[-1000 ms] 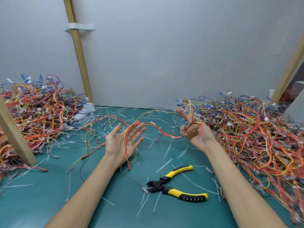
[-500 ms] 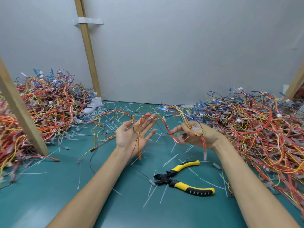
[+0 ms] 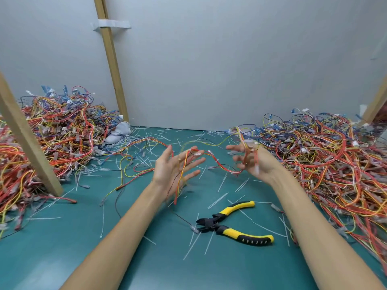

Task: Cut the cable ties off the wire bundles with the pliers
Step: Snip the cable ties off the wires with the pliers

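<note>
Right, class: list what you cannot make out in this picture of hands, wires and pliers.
Head view: whether the right hand pinches the held wires; motion blur.
Head view: any tie on those wires; too small, blurred.
Head view: left wire pile, partly behind the wooden post and cut by the edge.
Head view: right wire pile, cut by the right edge.

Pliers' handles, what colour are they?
Yellow with black grips on the pliers, clearest in the head view.

Wire heaps left (image 3: 52, 135) and right (image 3: 326, 155) flank a central table (image 3: 146, 258) lane, obstructed only by the pliers (image 3: 232, 223).
</note>
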